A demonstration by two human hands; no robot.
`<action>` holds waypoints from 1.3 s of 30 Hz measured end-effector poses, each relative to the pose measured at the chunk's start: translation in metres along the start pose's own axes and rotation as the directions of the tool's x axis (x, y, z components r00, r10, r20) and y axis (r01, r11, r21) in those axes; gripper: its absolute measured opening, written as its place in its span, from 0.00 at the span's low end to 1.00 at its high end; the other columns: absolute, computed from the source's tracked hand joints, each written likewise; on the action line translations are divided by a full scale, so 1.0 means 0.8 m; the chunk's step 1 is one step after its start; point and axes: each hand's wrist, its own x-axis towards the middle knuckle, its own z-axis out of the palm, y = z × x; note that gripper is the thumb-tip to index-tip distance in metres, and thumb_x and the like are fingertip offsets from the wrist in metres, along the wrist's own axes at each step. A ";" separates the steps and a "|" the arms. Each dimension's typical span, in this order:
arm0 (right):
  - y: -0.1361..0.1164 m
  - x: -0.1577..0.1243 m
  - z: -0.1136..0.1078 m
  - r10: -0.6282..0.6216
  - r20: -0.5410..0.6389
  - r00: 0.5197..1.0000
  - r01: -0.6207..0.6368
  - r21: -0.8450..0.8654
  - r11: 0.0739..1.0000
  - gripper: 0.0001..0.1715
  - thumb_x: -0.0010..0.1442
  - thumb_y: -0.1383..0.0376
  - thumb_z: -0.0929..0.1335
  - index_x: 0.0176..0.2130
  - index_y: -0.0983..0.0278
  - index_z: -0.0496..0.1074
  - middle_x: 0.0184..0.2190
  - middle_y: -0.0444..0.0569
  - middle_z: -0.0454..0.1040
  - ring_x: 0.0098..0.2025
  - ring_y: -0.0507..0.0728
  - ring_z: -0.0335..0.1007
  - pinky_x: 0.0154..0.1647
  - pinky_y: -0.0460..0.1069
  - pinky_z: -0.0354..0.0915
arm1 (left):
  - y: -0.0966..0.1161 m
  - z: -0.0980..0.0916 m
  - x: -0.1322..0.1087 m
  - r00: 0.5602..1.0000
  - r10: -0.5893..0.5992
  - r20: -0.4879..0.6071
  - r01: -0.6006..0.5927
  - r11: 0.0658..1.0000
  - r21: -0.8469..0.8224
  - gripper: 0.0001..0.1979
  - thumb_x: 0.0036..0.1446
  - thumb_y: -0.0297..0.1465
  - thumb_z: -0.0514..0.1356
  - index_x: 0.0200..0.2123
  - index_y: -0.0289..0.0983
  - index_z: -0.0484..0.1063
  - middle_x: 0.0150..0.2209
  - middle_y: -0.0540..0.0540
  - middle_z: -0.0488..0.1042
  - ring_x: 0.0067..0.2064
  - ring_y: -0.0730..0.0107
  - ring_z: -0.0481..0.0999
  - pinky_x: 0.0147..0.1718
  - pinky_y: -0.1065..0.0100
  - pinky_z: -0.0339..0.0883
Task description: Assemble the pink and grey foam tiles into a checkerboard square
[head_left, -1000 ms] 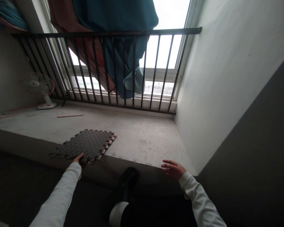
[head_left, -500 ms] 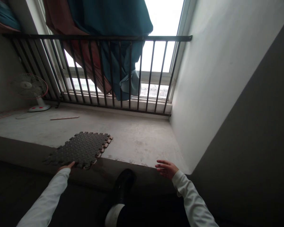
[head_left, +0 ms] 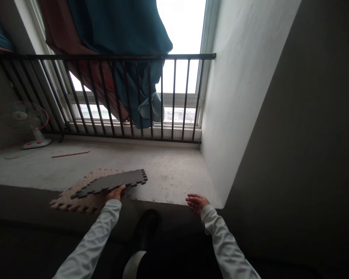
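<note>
My left hand (head_left: 116,193) grips the near edge of a dark grey foam mat tile (head_left: 116,181) with a toothed, puzzle-like border. That tile is tilted and lifted over a beige foam mat tile (head_left: 75,197), which lies on the ledge with its front part jutting past the edge. Some of the beige tile is hidden beneath the grey one. Near the right end of the ledge, my right hand (head_left: 197,202) holds nothing, its fingers extended and a little apart.
The concrete ledge (head_left: 168,170) runs below a black metal railing (head_left: 119,57) and a window. A teal and pink curtain (head_left: 116,27) hangs through the bars. A fan (head_left: 36,133) and a thin stick (head_left: 70,154) are at the left. A white wall (head_left: 235,89) bounds the right side.
My left hand has taken the grey tile and moved it right, uncovering the beige tile under it. The right hand stays open near the ledge. The view has shifted slightly.
</note>
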 end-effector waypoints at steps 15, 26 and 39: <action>0.011 0.014 -0.068 -0.234 -0.369 0.900 -0.115 -0.716 0.689 0.17 0.43 0.68 0.64 0.37 0.62 0.67 0.42 0.51 0.69 0.48 0.58 0.62 0.45 0.50 0.61 | -0.188 0.176 -0.211 0.600 -0.503 0.622 0.148 0.834 0.532 0.05 0.42 0.30 0.59 0.25 0.36 0.66 0.22 0.48 0.72 0.27 0.68 0.73 0.29 0.65 0.67; 0.025 0.034 -0.021 -0.120 -0.296 0.947 -0.285 -0.953 0.106 0.43 0.40 0.66 0.69 0.54 0.60 0.52 0.59 0.58 0.41 0.59 0.63 0.35 0.52 0.60 0.45 | -0.243 0.105 -0.171 0.891 0.184 0.415 -0.399 0.755 0.521 0.23 0.44 0.28 0.50 0.47 0.37 0.60 0.46 0.40 0.64 0.46 0.64 0.67 0.44 0.64 0.61; 0.016 0.049 -0.032 -0.134 -0.295 0.946 -0.299 -0.954 -0.010 0.29 0.43 0.68 0.67 0.48 0.63 0.63 0.50 0.57 0.61 0.50 0.60 0.58 0.48 0.56 0.53 | -0.204 0.148 -0.121 0.768 0.002 0.640 -0.640 0.029 0.768 0.31 0.42 0.40 0.55 0.51 0.37 0.58 0.55 0.39 0.57 0.56 0.56 0.49 0.53 0.53 0.35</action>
